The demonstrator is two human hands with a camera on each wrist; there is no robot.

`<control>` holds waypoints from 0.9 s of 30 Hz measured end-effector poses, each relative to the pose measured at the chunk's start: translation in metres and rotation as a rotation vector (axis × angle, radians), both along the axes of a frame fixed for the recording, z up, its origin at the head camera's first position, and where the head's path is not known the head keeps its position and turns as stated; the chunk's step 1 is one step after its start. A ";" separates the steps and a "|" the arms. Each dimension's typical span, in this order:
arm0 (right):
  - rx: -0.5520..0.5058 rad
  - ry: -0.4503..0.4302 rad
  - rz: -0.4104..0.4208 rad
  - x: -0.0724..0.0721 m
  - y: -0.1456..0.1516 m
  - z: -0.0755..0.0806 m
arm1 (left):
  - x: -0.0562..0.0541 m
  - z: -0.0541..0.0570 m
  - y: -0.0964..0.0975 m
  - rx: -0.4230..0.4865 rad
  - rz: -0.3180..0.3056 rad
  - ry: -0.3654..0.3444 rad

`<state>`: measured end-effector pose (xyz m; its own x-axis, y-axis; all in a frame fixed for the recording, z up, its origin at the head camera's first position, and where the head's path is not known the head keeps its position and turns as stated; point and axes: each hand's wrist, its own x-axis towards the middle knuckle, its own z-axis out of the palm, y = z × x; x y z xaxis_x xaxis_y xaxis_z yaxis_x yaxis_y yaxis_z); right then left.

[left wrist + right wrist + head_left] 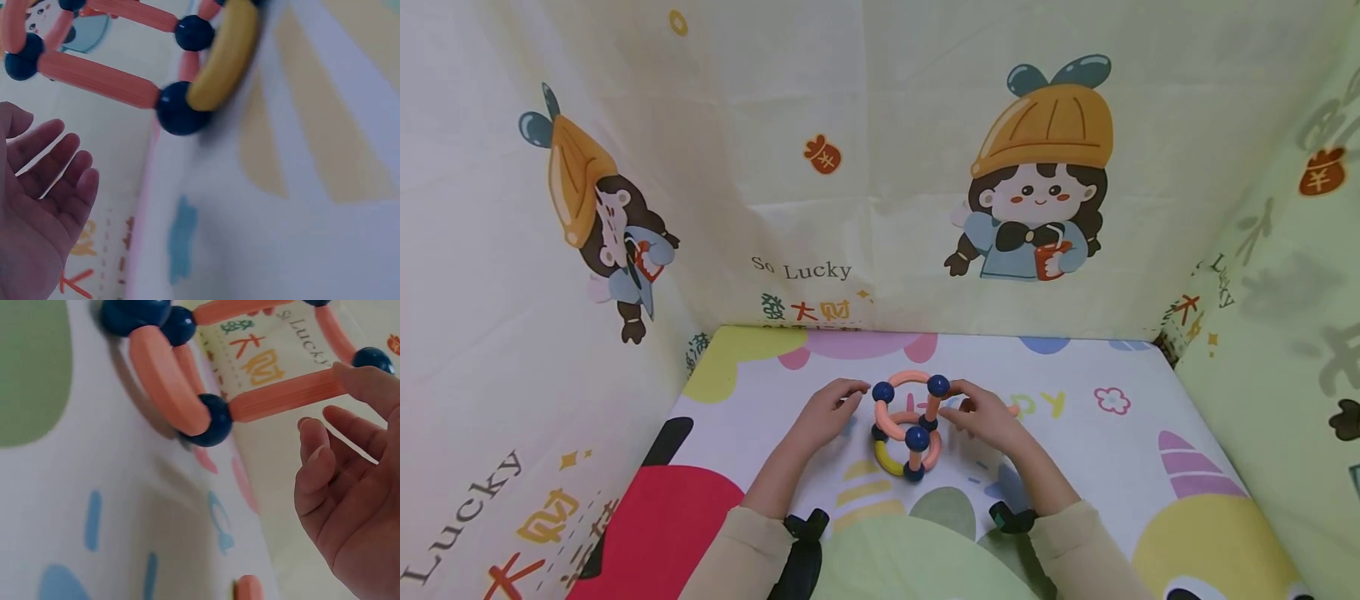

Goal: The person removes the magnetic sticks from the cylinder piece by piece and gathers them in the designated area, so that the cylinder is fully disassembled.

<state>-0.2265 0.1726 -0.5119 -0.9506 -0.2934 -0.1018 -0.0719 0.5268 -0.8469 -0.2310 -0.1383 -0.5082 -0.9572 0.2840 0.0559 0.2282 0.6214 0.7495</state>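
A magnetic ball-and-rod frame point(886, 423) stands on the table, built of dark blue balls, straight and curved pink rods and one curved yellow rod point(228, 56) at its base. My left hand point(829, 415) is beside its left side, fingers loosely bent and apart from it. In the left wrist view the left palm point(37, 219) holds nothing. On the right side, my right hand point(988, 417) has one digit at an upright pink rod point(287, 395), just below a top blue ball point(373, 359). Its other fingers are loosely curled beneath that rod.
A loose pink rod point(1014, 411) lies to the right, partly behind the right hand. The patterned tabletop point(1022, 367) meets a printed cloth wall point(895, 208) at the back, with more cloth on both sides.
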 end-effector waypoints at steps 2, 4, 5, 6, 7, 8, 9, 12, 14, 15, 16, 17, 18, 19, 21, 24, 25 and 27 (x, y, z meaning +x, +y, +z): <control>-0.047 0.011 0.006 0.001 0.001 0.007 | -0.003 0.010 0.003 0.003 0.007 0.033; -0.082 0.019 0.004 0.000 0.001 0.014 | -0.006 0.019 0.007 0.009 0.013 0.056; -0.096 0.020 0.001 0.000 0.000 0.016 | -0.007 0.023 0.010 0.009 0.014 0.064; -0.106 0.020 -0.004 -0.001 0.000 0.018 | -0.009 0.027 0.013 0.010 0.011 0.068; -0.111 0.020 -0.007 -0.001 -0.001 0.019 | -0.010 0.031 0.017 0.011 0.005 0.066; -0.115 0.020 -0.009 -0.002 -0.002 0.020 | -0.012 0.034 0.021 0.011 0.000 0.054; -0.116 0.020 -0.008 -0.003 -0.003 0.020 | -0.013 0.037 0.025 0.016 -0.009 0.036; -0.118 0.018 -0.011 -0.003 -0.006 0.020 | -0.016 0.044 0.035 0.016 -0.043 -0.023; -0.117 0.019 -0.008 -0.003 -0.007 0.020 | -0.018 0.047 0.041 0.011 -0.066 -0.064; -0.118 0.018 -0.011 -0.003 -0.008 0.020 | -0.019 0.048 0.043 0.009 -0.076 -0.080; -0.120 0.019 -0.012 -0.003 -0.009 0.020 | -0.019 0.049 0.045 0.003 -0.084 -0.093; -0.123 0.021 -0.013 -0.003 -0.009 0.021 | -0.020 0.050 0.046 0.000 -0.087 -0.106; -0.126 0.021 -0.013 -0.003 -0.010 0.021 | -0.020 0.050 0.047 0.001 -0.089 -0.118; -0.129 0.022 -0.012 -0.002 -0.011 0.022 | -0.021 0.050 0.048 0.000 -0.088 -0.129; -0.135 0.024 -0.009 -0.002 -0.012 0.024 | -0.021 0.050 0.049 0.014 -0.086 -0.147; -0.146 0.027 0.005 -0.002 -0.013 0.024 | -0.022 0.048 0.050 0.041 -0.083 -0.175; -0.151 0.028 0.010 -0.003 -0.014 0.024 | -0.022 0.047 0.051 0.049 -0.079 -0.184; -0.164 0.029 0.021 -0.004 -0.014 0.023 | -0.022 0.046 0.053 0.064 -0.065 -0.203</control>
